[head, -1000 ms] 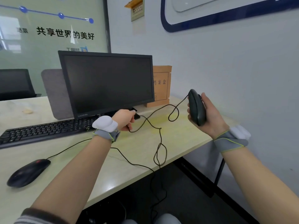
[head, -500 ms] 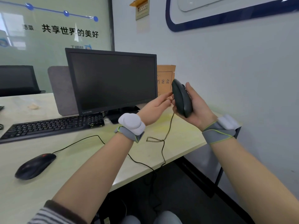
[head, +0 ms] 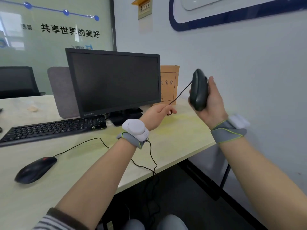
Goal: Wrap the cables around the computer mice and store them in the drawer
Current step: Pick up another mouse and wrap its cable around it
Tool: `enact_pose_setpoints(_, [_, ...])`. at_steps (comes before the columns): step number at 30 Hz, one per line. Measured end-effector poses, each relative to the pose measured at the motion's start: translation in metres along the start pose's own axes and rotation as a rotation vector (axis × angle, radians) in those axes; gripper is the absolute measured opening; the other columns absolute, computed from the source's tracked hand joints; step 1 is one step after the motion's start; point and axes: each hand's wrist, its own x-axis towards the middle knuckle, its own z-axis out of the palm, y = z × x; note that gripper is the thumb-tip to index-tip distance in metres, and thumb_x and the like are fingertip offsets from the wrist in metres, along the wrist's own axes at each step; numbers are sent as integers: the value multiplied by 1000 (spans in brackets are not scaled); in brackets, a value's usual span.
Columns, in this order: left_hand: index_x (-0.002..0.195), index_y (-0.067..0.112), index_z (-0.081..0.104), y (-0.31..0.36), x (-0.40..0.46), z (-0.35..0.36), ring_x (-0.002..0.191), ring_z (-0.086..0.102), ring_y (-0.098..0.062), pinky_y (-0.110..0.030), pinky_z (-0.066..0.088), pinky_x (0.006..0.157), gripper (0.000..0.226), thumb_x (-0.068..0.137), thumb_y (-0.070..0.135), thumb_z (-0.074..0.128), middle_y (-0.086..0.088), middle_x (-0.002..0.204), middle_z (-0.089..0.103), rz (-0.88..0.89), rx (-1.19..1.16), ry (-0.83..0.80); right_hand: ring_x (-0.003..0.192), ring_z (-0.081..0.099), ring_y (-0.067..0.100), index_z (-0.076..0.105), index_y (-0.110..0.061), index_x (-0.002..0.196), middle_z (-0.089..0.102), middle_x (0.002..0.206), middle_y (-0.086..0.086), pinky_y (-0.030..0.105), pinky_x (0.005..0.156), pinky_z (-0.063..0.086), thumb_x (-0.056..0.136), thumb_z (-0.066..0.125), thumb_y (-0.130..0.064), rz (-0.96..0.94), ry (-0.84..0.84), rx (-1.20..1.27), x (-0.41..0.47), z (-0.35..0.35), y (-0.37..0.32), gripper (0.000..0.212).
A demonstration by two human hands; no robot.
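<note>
bare desk (head: 174,143) between the arms, monitor (head: 114,82) and keyboard (head: 53,128) blocking left, wall (head: 249,80) close right

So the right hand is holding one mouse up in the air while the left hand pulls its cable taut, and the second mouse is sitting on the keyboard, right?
Not quite. The head view shows the second mouse lying on the desk, in front of the keyboard, not on it. The rest holds: the right hand holds one mouse up while the left hand pulls its cable taut.

I was looking at an office: a desk (head: 174,146) bore a monitor (head: 114,82) and keyboard (head: 53,128), with an office chair (head: 18,80) behind and a glass partition (head: 54,27) carrying printed lettering.
</note>
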Motion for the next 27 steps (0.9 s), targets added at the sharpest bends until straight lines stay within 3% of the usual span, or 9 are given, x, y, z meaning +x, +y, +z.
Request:
enact_pose_setpoints(6, [98, 23, 68, -27, -10, 4, 53, 35, -8, -19, 30, 50, 44, 100, 38, 27, 6, 69, 41, -121, -79, -29, 79, 66, 7, 64, -21, 95, 68, 90, -7, 22, 65, 52, 95, 47, -42, -171, 102, 87, 14, -7, -15, 28])
enact_pose_setpoints(9, [101, 25, 68, -38, -10, 4, 53, 33, -9, -12, 29, 44, 33, 98, 31, 35, 7, 65, 42, -175, -125, -101, 68, 69, 7, 65, -18, 88, 72, 73, -9, 25, 60, 53, 93, 51, -41, -164, 180, -55, 13, -15, -6, 27])
enact_pose_setpoints(12, [103, 23, 65, -33, -12, 9, 57, 45, -9, -16, 40, 56, 24, 97, 17, 42, 5, 72, 52, -218, -242, -190, 65, 69, 4, 64, -17, 96, 73, 69, -12, 21, 56, 53, 94, 49, -40, -121, 132, -165, 8, -16, 9, 28])
enact_pose_setpoints(14, [99, 18, 64, -25, -11, 11, 71, 58, -10, -23, 46, 75, 23, 95, 14, 42, 4, 81, 59, -289, -335, -220, 70, 69, 6, 61, -14, 109, 73, 78, -9, 21, 59, 53, 95, 48, -39, -92, 100, -242, 6, -13, 17, 32])
enact_pose_setpoints(18, [112, 15, 62, -8, -5, 8, 101, 62, -17, -36, 38, 98, 38, 95, 40, 38, 1, 108, 66, -494, -273, -395, 98, 63, 21, 60, -15, 106, 66, 103, 4, 37, 87, 52, 97, 46, -31, -95, -22, -315, 2, -3, 29, 23])
enact_pose_setpoints(20, [127, 12, 51, 1, 0, 8, 116, 55, -22, -40, 37, 104, 46, 95, 43, 39, -4, 127, 58, -516, -236, -310, 94, 64, 18, 62, -18, 98, 68, 97, 0, 36, 86, 53, 97, 47, -29, -75, -72, -302, -2, 5, 31, 19])
enact_pose_setpoints(23, [137, 1, 37, 3, 8, 10, 129, 42, -29, -28, 31, 106, 45, 94, 9, 48, -15, 141, 45, -269, -128, -10, 91, 65, 16, 64, -17, 95, 69, 94, 1, 35, 89, 52, 96, 49, -29, -73, -110, -314, -7, 12, 31, 19])
enact_pose_setpoints(25, [134, 0, 38, 4, 10, 11, 124, 46, -28, -9, 32, 86, 44, 91, 0, 49, -14, 135, 50, -146, -155, 128, 94, 65, 18, 64, -17, 94, 69, 97, 2, 36, 92, 51, 95, 50, -31, -71, -105, -331, -9, 15, 30, 20])
enact_pose_setpoints(27, [127, 1, 44, 11, 8, 14, 119, 49, -31, 0, 36, 73, 33, 94, 5, 45, -17, 128, 53, -175, -450, 146, 96, 64, 19, 65, -16, 94, 68, 99, 3, 37, 93, 50, 95, 50, -31, -91, -105, -328, -11, 17, 28, 21])
